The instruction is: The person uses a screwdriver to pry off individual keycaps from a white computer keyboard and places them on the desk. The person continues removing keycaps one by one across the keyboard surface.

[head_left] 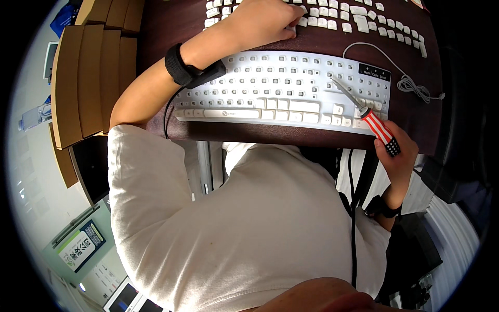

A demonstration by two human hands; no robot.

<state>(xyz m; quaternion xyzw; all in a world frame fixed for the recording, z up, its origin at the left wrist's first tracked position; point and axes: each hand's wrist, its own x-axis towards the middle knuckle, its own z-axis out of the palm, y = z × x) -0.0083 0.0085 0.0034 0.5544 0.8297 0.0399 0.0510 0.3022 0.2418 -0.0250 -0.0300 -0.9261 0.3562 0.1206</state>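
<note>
A white keyboard [249, 83] lies along the near part of the dark table. Most of its upper rows show bare key sockets, while white keycaps sit in the bottom rows and at the lower right. Beyond it, my left hand [267, 22] reaches across to the loose white keycaps [322, 23], fingers pinched at one keycap that they partly hide. My right hand [399, 151] is closed round the red-and-white striped handle of a screwdriver [375, 125]. Its metal shaft slants up to the left over the keyboard's right side, tip above the bare sockets.
The keyboard's coiled grey cable [413, 88] rests on the table [312, 41] at the right. Brown cardboard boxes [86, 78] are stacked at the left. A black strap with a small box [179, 65] and a thin black wire is on my left wrist.
</note>
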